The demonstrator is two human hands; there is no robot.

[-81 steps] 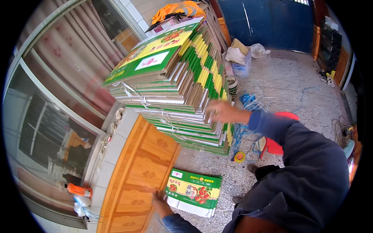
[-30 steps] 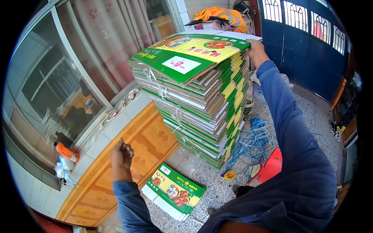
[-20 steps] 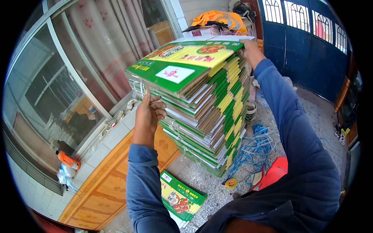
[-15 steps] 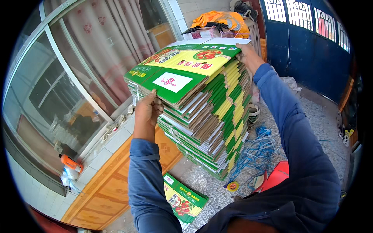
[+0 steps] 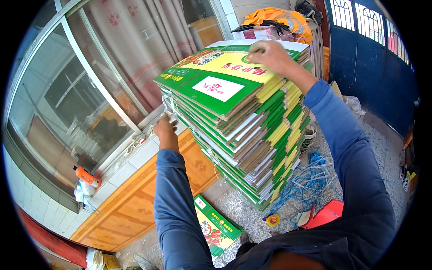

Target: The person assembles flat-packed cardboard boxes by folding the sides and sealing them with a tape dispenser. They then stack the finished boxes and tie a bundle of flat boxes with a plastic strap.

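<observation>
A tall stack of flattened green and yellow cardboard cartons (image 5: 265,139) stands in front of me, its side showing many folded edges. The top carton (image 5: 198,90) lies flat, with a white label panel on its near end. Just off the stack's left side is my left hand (image 5: 165,128), fingers loosely bent and apart, beside white strapping (image 5: 168,104). I see nothing clearly held in it. My right hand (image 5: 273,56), smeared by motion, is over the top carton's yellow band. Its fingers point down, and whether they touch the cardboard is unclear.
A smaller pile of like cartons (image 5: 216,227) lies on the floor near my feet. Tangled blue strapping (image 5: 310,180), a yellow tape roll (image 5: 272,220) and a red piece (image 5: 326,213) lie right of the stack. An orange bottle (image 5: 87,177) stands on the window ledge at left.
Both hands have let go of the top carton's edges. My left hand has dropped away from its near corner; the right has moved inward over its top. The view has shifted slightly.
</observation>
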